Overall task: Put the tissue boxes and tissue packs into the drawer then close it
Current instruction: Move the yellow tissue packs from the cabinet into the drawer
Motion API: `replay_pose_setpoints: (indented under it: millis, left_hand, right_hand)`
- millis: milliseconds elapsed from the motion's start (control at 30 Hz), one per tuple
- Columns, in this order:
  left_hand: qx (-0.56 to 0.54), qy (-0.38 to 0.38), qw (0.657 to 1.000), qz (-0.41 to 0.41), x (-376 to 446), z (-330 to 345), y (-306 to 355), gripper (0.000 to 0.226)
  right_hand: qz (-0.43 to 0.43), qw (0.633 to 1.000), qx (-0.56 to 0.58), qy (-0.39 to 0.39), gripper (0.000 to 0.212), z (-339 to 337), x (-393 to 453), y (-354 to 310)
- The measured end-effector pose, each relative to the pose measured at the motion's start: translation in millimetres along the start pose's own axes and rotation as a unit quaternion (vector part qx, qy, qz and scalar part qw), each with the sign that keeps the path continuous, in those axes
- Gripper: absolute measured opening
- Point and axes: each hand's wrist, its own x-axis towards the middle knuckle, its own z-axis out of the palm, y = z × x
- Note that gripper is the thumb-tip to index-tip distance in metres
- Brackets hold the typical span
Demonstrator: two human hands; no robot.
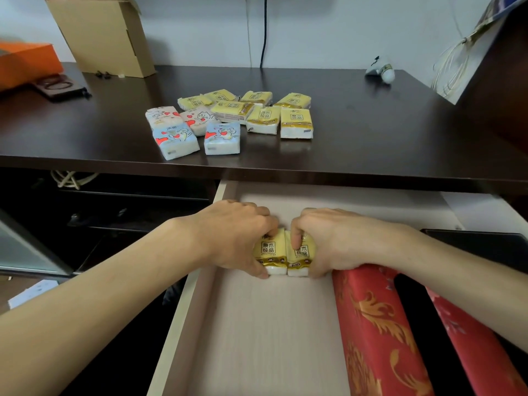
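The pale wooden drawer (257, 324) is pulled open below the dark desk. My left hand (234, 235) grips a yellow tissue pack (271, 252), and my right hand (331, 238) grips a second yellow tissue pack (300, 258). The two packs touch side by side on the drawer floor near its back. Two red patterned tissue boxes (374, 324) lie along the drawer's right side. On the desk top lie several yellow tissue packs (263, 120) and several blue and pink heart-printed tissue packs (221, 137).
The dark desk (371, 132) carries a cardboard box (105, 35) at the back left, an orange box (25, 64) at the far left, a small white toy (381, 71) at the back right. A black cable (264, 30) hangs down the wall. Dark shelves sit left of the drawer.
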Motion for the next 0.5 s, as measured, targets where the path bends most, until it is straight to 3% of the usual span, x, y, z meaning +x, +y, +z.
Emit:
replay_pose_setpoints:
  millis: [333, 433, 500]
  left_hand:
    - [-0.013, 0.008, 1.000, -0.017, -5, -5, 5, 0.069]
    - [-0.061, 0.038, 0.997, -0.030, -14, -24, -1, 0.059]
    - [-0.107, 0.106, 0.988, -0.041, -25, -41, -9, 0.048]
  right_hand:
    - [-0.012, 0.999, 0.046, 0.017, 0.043, -2, -8, 0]
    - [-0.022, 0.994, 0.077, 0.076, 0.035, -15, -23, 2]
    - [-0.038, 0.977, 0.146, 0.148, 0.029, -32, -32, 4]
